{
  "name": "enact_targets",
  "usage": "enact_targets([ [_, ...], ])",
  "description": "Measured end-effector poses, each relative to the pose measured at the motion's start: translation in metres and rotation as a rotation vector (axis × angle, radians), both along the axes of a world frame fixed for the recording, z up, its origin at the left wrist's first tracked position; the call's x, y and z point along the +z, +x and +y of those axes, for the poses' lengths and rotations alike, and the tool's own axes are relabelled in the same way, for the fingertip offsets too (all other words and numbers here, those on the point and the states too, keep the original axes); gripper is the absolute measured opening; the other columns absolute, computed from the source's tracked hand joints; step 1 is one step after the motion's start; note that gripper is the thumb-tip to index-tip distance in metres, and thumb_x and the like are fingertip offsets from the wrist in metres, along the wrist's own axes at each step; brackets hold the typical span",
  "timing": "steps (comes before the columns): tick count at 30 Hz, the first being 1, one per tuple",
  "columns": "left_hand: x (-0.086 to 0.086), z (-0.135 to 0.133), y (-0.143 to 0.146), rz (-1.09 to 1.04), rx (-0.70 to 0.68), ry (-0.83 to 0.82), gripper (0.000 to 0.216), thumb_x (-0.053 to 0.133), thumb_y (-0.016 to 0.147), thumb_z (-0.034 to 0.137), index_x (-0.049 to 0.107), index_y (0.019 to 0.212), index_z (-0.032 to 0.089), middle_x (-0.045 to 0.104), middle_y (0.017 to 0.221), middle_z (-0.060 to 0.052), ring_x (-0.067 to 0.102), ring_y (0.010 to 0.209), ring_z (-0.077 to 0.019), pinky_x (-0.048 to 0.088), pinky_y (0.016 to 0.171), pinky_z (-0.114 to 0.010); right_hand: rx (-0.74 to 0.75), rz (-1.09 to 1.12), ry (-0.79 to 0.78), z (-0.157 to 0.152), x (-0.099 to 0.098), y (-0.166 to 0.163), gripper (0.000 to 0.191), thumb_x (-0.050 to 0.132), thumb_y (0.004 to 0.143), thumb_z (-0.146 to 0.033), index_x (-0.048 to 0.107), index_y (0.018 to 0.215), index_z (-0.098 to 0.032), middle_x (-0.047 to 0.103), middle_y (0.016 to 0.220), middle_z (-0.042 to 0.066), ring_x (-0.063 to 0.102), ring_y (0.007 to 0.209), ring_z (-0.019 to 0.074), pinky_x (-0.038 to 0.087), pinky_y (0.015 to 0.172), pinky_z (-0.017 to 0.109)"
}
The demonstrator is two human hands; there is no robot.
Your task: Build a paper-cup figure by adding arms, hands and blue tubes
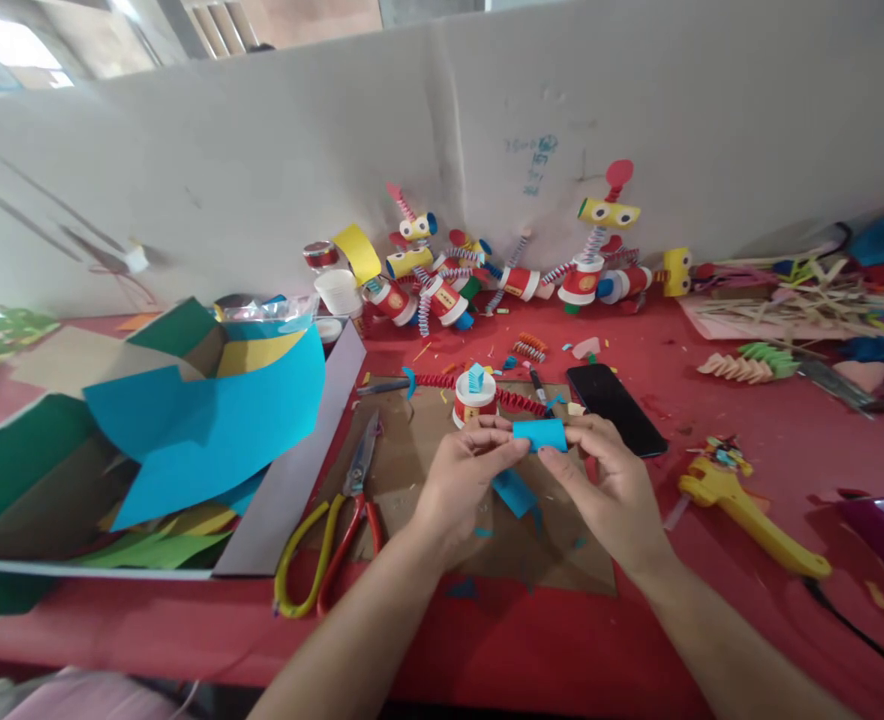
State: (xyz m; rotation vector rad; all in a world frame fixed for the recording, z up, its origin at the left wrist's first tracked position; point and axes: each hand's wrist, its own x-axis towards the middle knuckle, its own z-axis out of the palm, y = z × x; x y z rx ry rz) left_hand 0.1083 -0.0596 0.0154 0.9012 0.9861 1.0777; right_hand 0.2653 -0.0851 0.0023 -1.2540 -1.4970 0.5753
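A small piece of blue paper (pixel 539 435), curved like a tube, is held between my two hands above a brown cardboard mat. My left hand (pixel 468 475) pinches its left end, and my right hand (pixel 611 485) grips its right end. Just behind them stands a red and white paper cup figure (pixel 475 397) with folded red paper arms and a folded light blue piece on top. Beneath my hands another blue paper piece (pixel 515 492) lies on the cardboard mat (pixel 412 500).
Scissors (pixel 356 500) with yellow and red handles lie left of my hands. A box of colored paper (pixel 277 480) sits farther left. To the right are a black phone (pixel 616 408) and a yellow glue gun (pixel 757 515). Several finished figures (pixel 442 300) line the back wall.
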Motion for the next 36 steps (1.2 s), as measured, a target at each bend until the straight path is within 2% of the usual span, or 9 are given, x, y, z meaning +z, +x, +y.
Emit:
enact_targets([
  [6,-0.0042,-0.0039,0.0021,0.255,0.042,0.309,0.001,0.074,0.072,0.022,0.074,0.072,0.021,0.058,0.099,-0.005,0.055,0.098,-0.0189,0.043,0.092,-0.034,0.043,0.178,-0.136,0.0023,-0.0037,0.0017,0.017,0.067,0.083,-0.034,0.069,0.070,-0.023,0.060,0.079,0.001,0.053,0.078,0.0178,0.041,0.074,0.032],
  [10,-0.0005,-0.0029,0.0003,0.256,0.003,0.326,0.020,0.078,0.066,0.016,0.074,0.085,0.021,0.058,0.111,-0.007,0.056,0.108,-0.0224,0.043,0.095,-0.038,0.116,0.568,-0.363,0.0037,-0.0045,0.0012,0.016,0.071,0.080,-0.039,0.072,0.077,-0.024,0.065,0.076,0.000,0.056,0.072,0.0163,0.044,0.072,0.032],
  [13,0.0035,-0.0038,0.0013,0.240,-0.013,0.289,0.003,0.074,0.072,0.018,0.073,0.075,0.018,0.060,0.114,-0.009,0.059,0.105,-0.0216,0.048,0.089,-0.035,0.195,0.752,-0.466,0.0047,-0.0026,-0.0006,0.017,0.072,0.078,-0.040,0.073,0.079,-0.024,0.068,0.075,0.001,0.060,0.072,0.0182,0.047,0.073,0.035],
  [16,0.0049,-0.0047,0.0025,0.225,0.008,0.249,0.002,0.073,0.072,0.019,0.073,0.071,0.017,0.064,0.104,-0.008,0.062,0.096,-0.0199,0.050,0.081,-0.031,0.197,0.814,-0.474,0.0057,-0.0009,-0.0018,0.017,0.073,0.076,-0.041,0.072,0.076,-0.024,0.067,0.071,0.001,0.059,0.068,0.0170,0.048,0.070,0.033],
  [20,0.0026,-0.0036,0.0015,0.172,0.038,0.223,0.006,0.075,0.072,0.024,0.073,0.073,0.018,0.065,0.099,-0.007,0.063,0.091,-0.0186,0.050,0.078,-0.030,0.160,0.674,-0.406,0.0053,-0.0006,-0.0016,0.016,0.075,0.074,-0.037,0.069,0.080,-0.023,0.062,0.070,-0.001,0.055,0.066,0.0146,0.047,0.067,0.029],
  [23,0.0006,-0.0024,0.0003,0.147,0.058,0.190,0.010,0.074,0.072,0.027,0.072,0.070,0.017,0.066,0.095,-0.006,0.062,0.086,-0.0171,0.048,0.078,-0.030,0.036,0.497,-0.249,0.0036,-0.0013,-0.0005,0.017,0.075,0.074,-0.034,0.063,0.081,-0.024,0.058,0.075,-0.002,0.054,0.070,0.0141,0.046,0.066,0.027],
  [27,-0.0005,-0.0015,-0.0004,0.149,0.040,0.169,0.013,0.073,0.074,0.030,0.072,0.068,0.018,0.066,0.092,-0.006,0.061,0.090,-0.0185,0.047,0.079,-0.030,0.009,0.301,-0.099,0.0024,-0.0010,0.0014,0.018,0.070,0.082,-0.030,0.068,0.099,-0.028,0.061,0.102,0.002,0.058,0.089,0.0166,0.048,0.077,0.029],
  [30,-0.0005,-0.0016,-0.0003,0.153,0.023,0.160,0.014,0.072,0.075,0.031,0.072,0.068,0.019,0.067,0.092,-0.007,0.061,0.091,-0.0194,0.047,0.079,-0.031,0.046,0.241,-0.088,0.0032,0.0002,0.0023,0.010,0.066,0.085,-0.030,0.072,0.092,-0.028,0.063,0.103,0.003,0.059,0.097,0.0182,0.048,0.082,0.031],
  [36,0.0033,-0.0040,0.0011,0.114,-0.030,0.119,0.014,0.075,0.072,0.032,0.073,0.074,0.017,0.069,0.092,-0.007,0.062,0.087,-0.0185,0.047,0.075,-0.029,0.037,0.287,-0.177,0.0046,-0.0006,0.0013,0.011,0.065,0.086,-0.032,0.073,0.090,-0.026,0.069,0.094,0.002,0.062,0.089,0.0181,0.048,0.081,0.031],
])
